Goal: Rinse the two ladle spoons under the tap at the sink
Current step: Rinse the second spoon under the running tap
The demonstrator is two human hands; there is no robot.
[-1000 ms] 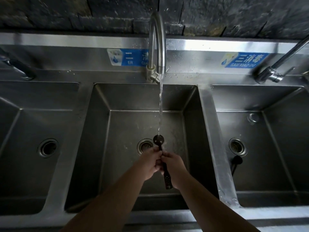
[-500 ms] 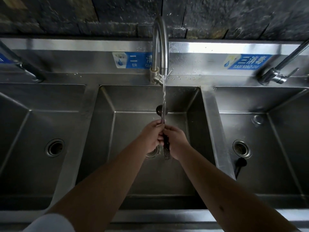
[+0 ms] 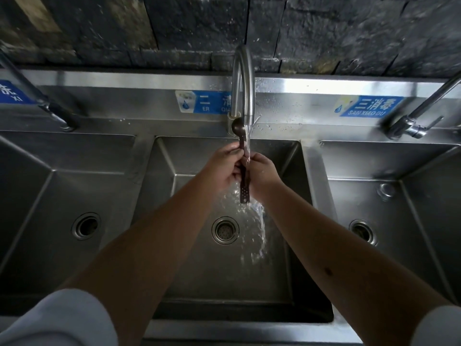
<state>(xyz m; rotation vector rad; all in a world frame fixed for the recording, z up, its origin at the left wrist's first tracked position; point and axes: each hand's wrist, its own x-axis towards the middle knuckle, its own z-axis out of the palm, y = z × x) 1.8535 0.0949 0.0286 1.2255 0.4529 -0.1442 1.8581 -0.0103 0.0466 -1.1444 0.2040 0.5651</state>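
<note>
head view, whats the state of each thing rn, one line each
middle tap: running, stream falling onto the ladle spoon
ladle spoon: held upright, bowl end up, under the stream
left hand: gripping the ladle spoon's handle
right hand: gripping the ladle spoon's handle
middle basin: wet, water splashing by the drain
right tap: no water seen

A dark, rough stone wall (image 3: 324, 33) fills the top of the frame above the steel backsplash, which carries a blue label (image 3: 369, 106) at upper right, another blue label (image 3: 203, 105) near the centre and part of a third (image 3: 11, 92) at the far left edge. A side faucet (image 3: 421, 113) slants in from the right edge and another (image 3: 37, 96) from the left. The left basin (image 3: 37, 186) and right basin (image 3: 424, 196) each show a round drain, at (image 3: 86, 226) and (image 3: 362, 232).
</note>
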